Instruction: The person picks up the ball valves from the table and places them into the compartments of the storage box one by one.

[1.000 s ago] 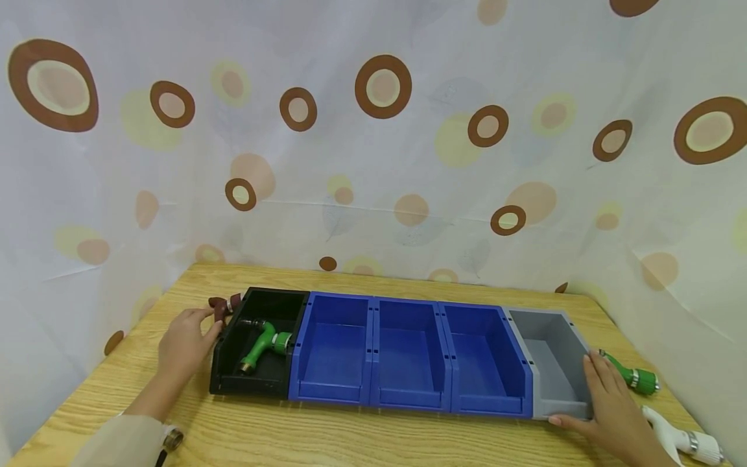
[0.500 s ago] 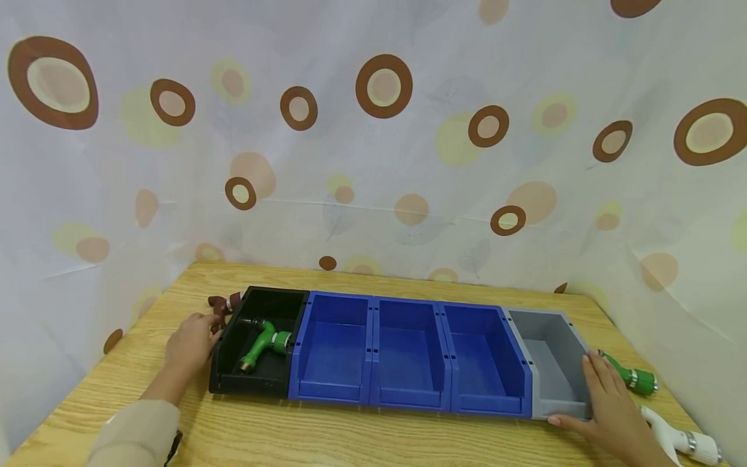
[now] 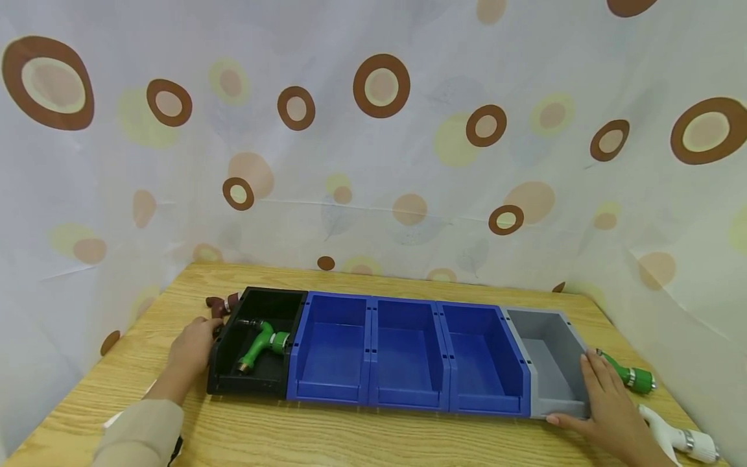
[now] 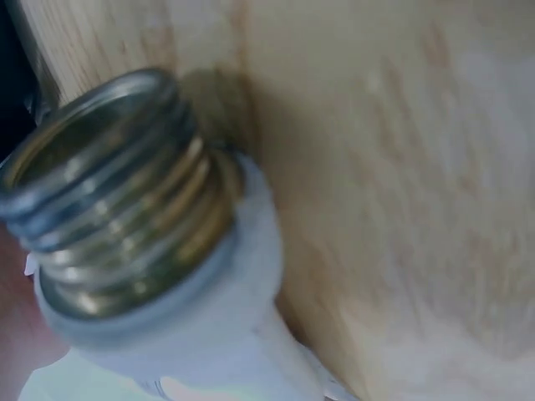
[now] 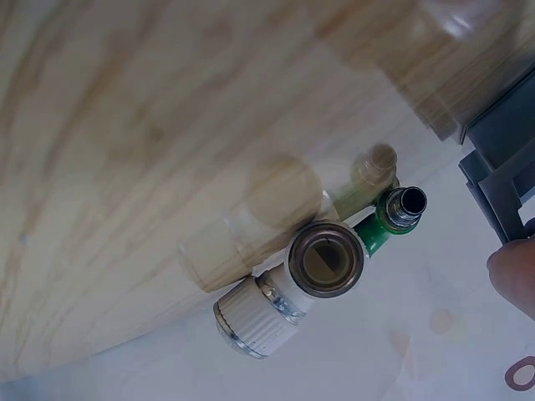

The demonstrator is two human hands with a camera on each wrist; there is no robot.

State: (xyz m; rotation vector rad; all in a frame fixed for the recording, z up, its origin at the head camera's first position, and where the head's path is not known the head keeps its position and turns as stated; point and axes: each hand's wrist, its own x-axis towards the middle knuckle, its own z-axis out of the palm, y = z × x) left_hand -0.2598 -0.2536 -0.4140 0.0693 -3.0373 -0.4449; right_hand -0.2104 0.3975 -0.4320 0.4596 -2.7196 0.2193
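Observation:
In the head view, my left hand [image 3: 192,347] is at the outer left wall of the black bin [image 3: 251,383], just in front of a dark red tap [image 3: 218,305]. Its fingertips are partly hidden, so what they grip is unclear. Inside that bin lies a green tap [image 3: 262,344]. Three blue bins [image 3: 408,399] continue the row to a grey bin [image 3: 557,408] on the right. My right hand [image 3: 613,408] rests along the grey bin's right wall, fingers extended, its thumb by the front corner. A fingertip [image 5: 514,276] shows beside this bin in the right wrist view.
Right of my right hand lie a second green tap [image 3: 636,379] and a white tap [image 3: 683,438] on the wooden table [image 3: 350,441]. Close to the left wrist camera is another white tap with a threaded brass end [image 4: 125,200]. A patterned curtain [image 3: 379,162] stands behind.
My left hand has shifted slightly right and inward against the black bin, its fingers drawing together. The left sleeve now covers the brass tap end. My right hand and the bins hold still.

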